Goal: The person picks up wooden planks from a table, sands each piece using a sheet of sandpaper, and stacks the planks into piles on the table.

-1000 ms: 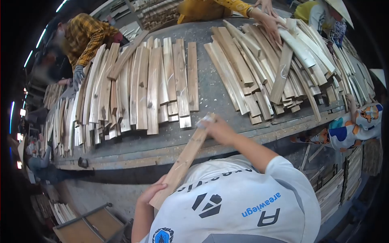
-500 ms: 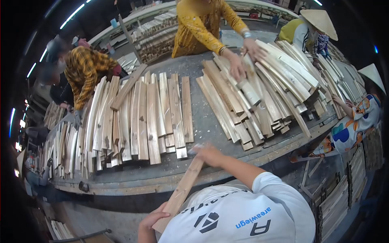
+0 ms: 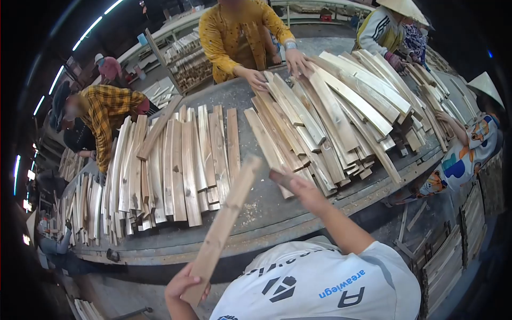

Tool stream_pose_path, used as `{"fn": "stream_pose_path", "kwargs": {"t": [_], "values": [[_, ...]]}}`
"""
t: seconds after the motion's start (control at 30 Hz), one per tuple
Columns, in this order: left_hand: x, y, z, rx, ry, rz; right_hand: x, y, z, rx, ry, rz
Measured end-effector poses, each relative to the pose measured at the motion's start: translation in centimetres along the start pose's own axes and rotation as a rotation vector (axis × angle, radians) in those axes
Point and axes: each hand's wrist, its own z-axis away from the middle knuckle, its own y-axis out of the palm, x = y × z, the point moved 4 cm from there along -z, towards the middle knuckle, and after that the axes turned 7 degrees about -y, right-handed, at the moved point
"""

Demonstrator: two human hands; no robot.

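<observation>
My left hand [image 3: 184, 282] grips the lower end of a wooden slat [image 3: 221, 221], thumb across its face. The slat tilts up and away over the table's near edge, its upper end blurred. My right hand [image 3: 305, 193] is closed on a small flat brown block [image 3: 281, 180], whose exact kind I cannot make out. This block is apart from the slat, to its right. Left of the slat lies a spread of wooden slats [image 3: 176, 165] on the grey table [image 3: 256, 216]. A second heap of slats [image 3: 320, 122] lies beyond my right hand.
Across the table, a person in a yellow patterned shirt [image 3: 218, 40] has both hands at the right heap. Other people work at the left, the far right and the right edge. A rack of slats [image 3: 186, 58] stands behind; more pieces [image 3: 453, 256] stand at lower right.
My right hand has moved right, off the slat, with the brown block. The slat in my left hand has swung left and more upright. The person opposite has shifted pieces on the right heap.
</observation>
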Motion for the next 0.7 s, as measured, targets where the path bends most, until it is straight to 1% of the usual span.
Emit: {"fn": "stream_pose_path", "kwargs": {"t": [0.03, 0.07, 0.13, 0.27, 0.33, 0.4, 0.47, 0.53, 0.63, 0.7], "values": [[-1.5, 1.5, -1.4, -0.024, 0.056, -0.011, 0.7, -1.5, 0.3, -0.054, -0.001, -0.256], [-2.8, 3.3, -3.3, -0.046, 0.114, -0.019, 1.9, -2.5, 0.8, -0.076, -0.019, -0.368], [-5.4, 6.6, -8.0, -0.031, 0.163, -0.048, 4.9, -4.3, 1.7, -0.119, -0.051, -0.586], [-9.9, 12.2, -19.9, -0.020, 0.266, -0.046, 7.4, -8.0, 3.4, -0.162, -0.084, -0.636], [-12.4, 17.4, -24.7, -0.061, 0.303, -0.044, 8.0, -10.0, 3.8, -0.172, -0.073, -0.610], [-13.2, 19.5, -32.3, -0.023, 0.303, -0.133, 8.6, -11.6, 4.0, -0.180, -0.080, -0.612], [-13.9, 21.0, -38.1, -0.108, 0.260, -0.650, 9.0, -12.9, 4.0, -0.197, -0.082, -0.644], [-13.5, 21.9, -41.6, -0.509, 0.422, -1.245, 8.8, -14.4, 4.0, -0.209, -0.079, -0.652], [-12.7, 23.2, -43.8, -0.645, 0.378, -1.170, 9.2, -16.3, 4.6, -0.247, -0.084, -0.645], [-12.3, 23.4, -44.1, -0.702, 0.375, -1.192, 9.3, -17.5, 4.9, -0.240, -0.086, -0.645]]}}
